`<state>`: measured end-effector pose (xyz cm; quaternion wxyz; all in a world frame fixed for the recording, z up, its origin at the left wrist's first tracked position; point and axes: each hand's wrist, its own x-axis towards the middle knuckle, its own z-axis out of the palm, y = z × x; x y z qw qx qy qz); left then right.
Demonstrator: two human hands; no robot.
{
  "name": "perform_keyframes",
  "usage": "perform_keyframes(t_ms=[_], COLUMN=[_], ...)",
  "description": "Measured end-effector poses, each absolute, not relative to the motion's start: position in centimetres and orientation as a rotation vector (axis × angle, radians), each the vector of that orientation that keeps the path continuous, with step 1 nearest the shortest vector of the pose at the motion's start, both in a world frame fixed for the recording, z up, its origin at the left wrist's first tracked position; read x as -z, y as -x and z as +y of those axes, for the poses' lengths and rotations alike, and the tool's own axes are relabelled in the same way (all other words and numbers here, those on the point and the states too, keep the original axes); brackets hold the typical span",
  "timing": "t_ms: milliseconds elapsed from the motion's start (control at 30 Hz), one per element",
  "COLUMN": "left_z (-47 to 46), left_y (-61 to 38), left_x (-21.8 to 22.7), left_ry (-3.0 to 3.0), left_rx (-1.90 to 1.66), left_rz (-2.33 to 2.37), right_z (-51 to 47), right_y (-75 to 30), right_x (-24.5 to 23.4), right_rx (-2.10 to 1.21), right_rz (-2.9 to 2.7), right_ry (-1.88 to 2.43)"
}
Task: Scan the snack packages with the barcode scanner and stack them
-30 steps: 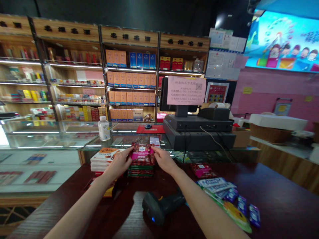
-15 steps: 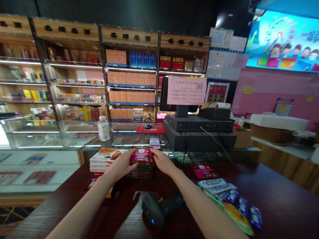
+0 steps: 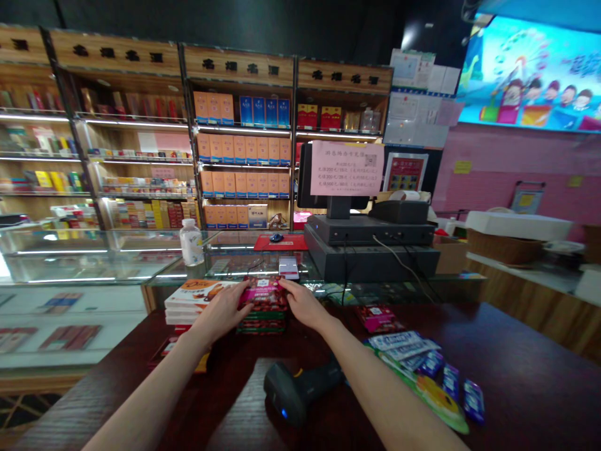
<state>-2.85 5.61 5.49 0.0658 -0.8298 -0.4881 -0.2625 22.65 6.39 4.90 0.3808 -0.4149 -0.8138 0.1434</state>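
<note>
Two bare forearms reach in from the near edge, cut off there by the frame. Between them on the dark tabletop lies a scanner, its head toward the left; its handle runs right until the right forearm hides the rest. On the right, a green pouch is partly covered by that forearm and by small blue-purple packets and pale blue packs, whose lettering is too blurred to read. Left, a dark red packet and something yellow show only in part behind the left forearm.

Farther in, the left hand and right hand flank a red hazelnut packet on top of a stack of packets. Fingers meet its left and right edges, the left thumb spread toward its near side; whether either hand pinches it or merely presses, I cannot tell. The left hand covers the right end of some white Dove boxes, just left of the stack. Another red packet lies well to the right.

Beyond, on the glass counter, stand a bottle at left and a monitor at right, mostly hidden by a pink notice. On the far shelves, the goods at left blur together.
</note>
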Motion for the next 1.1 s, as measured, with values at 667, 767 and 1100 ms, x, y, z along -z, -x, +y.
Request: perform_keyframes(t_ms=[667, 767, 1100], left_z=[2.7, 2.6, 2.1], left_y=[-1.1, -2.4, -7.9], left_x=[-7.5, -7.2, -6.5], left_ry=[2.498, 2.532, 2.689], left_rx=[0.678, 0.673, 0.642], left_rz=[-1.260, -1.251, -1.154], right_z=[2.6, 2.1, 0.1], right_y=[-27.5, -29.0, -35.5], right_x=[-3.8, -3.1, -1.9], right_rx=[-0.314, -0.319, -0.296], right_rz=[-2.079, -2.059, -2.010], right_ry=[1.124, 1.125, 1.347])
